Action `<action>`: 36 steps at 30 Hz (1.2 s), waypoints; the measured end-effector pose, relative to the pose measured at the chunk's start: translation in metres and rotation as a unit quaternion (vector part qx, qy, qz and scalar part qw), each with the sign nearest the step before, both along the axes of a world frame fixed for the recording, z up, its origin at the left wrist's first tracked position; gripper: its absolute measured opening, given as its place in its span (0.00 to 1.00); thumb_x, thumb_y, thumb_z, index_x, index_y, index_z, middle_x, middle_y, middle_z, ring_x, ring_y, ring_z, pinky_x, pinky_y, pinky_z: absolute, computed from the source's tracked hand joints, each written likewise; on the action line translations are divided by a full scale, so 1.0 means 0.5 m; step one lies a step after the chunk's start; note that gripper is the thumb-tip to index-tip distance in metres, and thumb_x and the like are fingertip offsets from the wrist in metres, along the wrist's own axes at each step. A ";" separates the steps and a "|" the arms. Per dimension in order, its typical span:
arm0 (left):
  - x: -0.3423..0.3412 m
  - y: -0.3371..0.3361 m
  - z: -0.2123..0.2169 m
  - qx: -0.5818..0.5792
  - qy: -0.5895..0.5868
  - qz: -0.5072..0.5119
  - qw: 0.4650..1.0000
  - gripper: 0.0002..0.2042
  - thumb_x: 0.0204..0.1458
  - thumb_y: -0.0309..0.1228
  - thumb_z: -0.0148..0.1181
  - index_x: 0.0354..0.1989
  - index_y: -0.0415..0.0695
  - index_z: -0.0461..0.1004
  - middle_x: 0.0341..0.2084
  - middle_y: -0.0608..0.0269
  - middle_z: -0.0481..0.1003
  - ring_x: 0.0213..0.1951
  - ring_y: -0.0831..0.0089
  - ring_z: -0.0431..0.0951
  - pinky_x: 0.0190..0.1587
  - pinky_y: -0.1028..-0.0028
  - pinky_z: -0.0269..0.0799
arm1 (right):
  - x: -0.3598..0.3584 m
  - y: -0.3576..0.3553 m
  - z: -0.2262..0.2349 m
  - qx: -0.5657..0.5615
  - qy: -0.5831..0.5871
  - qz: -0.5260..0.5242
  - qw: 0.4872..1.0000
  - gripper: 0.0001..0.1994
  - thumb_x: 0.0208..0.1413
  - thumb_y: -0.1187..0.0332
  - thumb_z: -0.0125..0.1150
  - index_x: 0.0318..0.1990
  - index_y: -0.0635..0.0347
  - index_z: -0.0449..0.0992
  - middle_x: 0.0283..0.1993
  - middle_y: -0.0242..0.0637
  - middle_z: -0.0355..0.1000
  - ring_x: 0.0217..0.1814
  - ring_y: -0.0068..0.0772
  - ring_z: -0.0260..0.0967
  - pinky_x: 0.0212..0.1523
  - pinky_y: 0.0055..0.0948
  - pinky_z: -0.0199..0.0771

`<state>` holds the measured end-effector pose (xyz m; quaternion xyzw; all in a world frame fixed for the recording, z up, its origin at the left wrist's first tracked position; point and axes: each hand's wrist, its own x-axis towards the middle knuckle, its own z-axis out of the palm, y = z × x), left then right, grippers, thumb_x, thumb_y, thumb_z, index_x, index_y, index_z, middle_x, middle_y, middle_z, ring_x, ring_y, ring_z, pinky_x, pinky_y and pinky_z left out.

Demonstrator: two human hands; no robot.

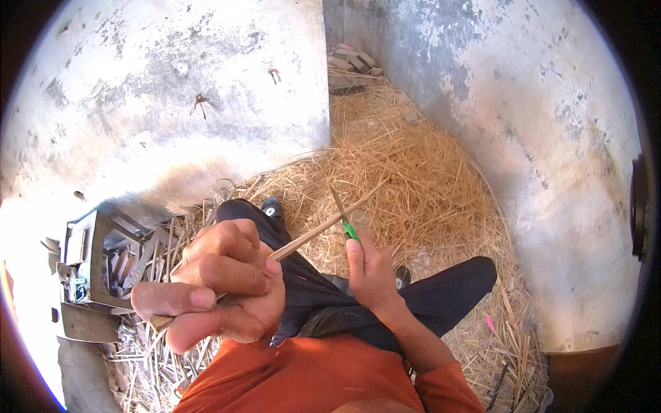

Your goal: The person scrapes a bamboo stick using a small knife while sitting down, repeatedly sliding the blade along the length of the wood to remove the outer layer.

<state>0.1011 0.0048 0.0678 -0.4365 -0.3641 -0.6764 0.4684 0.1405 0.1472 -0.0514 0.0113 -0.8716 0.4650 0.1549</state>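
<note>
My left hand (224,279) is closed around a thin tan stick (313,234), which looks like a split strip of bamboo or cane. The stick slants up and away to the right, and its near end shows below the fingers. In my right hand (375,272), lower and farther right, is a green-handled knife (350,230). Its narrow dark blade crosses the stick near the far end; whether the edge cuts into it I cannot tell. Both hands are above my dark-trousered legs (447,289), which are bent and spread.
Loose straw (413,172) is heaped ahead between two worn whitewashed walls (165,89). A wooden frame or crate (89,241) with scrap pieces stands at the left, beside cut sticks (162,358). Bricks (354,60) lie at the far corner. A small pink object (489,323) is at the right.
</note>
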 end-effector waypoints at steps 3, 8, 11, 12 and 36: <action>0.003 -0.011 0.003 0.025 0.002 -0.019 1.000 0.18 0.59 0.51 0.32 0.36 0.48 0.57 0.05 0.65 0.59 0.08 0.79 0.48 0.10 0.79 0.46 | -0.022 0.014 -0.056 0.003 -0.010 -0.010 1.000 0.14 0.61 0.60 0.42 0.37 0.62 0.67 0.13 0.48 0.64 0.18 0.57 0.65 0.19 0.47 0.62; 0.004 -0.014 -0.006 0.000 -0.016 0.015 1.000 0.17 0.59 0.51 0.33 0.35 0.49 0.56 0.05 0.66 0.60 0.09 0.79 0.48 0.11 0.80 0.47 | 0.001 0.008 -0.012 -0.009 -0.042 0.003 0.999 0.15 0.61 0.60 0.41 0.37 0.63 0.68 0.16 0.50 0.65 0.19 0.57 0.66 0.21 0.47 0.63; -0.002 -0.009 0.000 -0.007 -0.007 0.008 1.000 0.20 0.61 0.52 0.29 0.37 0.50 0.63 0.06 0.68 0.58 0.09 0.80 0.49 0.13 0.82 0.47 | -0.009 0.001 -0.057 0.010 0.056 -0.013 0.998 0.14 0.62 0.61 0.42 0.38 0.65 0.67 0.13 0.47 0.60 0.15 0.50 0.63 0.18 0.42 0.58; -0.007 -0.012 0.002 -0.011 -0.004 0.000 1.000 0.20 0.61 0.52 0.29 0.37 0.50 0.63 0.06 0.68 0.57 0.09 0.80 0.48 0.13 0.82 0.47 | -0.017 0.011 -0.063 0.019 0.023 -0.023 0.999 0.14 0.62 0.61 0.42 0.37 0.64 0.68 0.15 0.48 0.63 0.17 0.53 0.64 0.20 0.44 0.60; -0.017 -0.054 -0.031 0.017 -0.019 -0.011 1.000 0.21 0.58 0.54 0.27 0.39 0.51 0.60 0.07 0.64 0.61 0.10 0.77 0.50 0.15 0.81 0.54 | -0.035 0.018 -0.053 0.103 -0.010 -0.018 0.994 0.13 0.60 0.62 0.43 0.36 0.63 0.67 0.13 0.48 0.64 0.17 0.55 0.66 0.18 0.47 0.64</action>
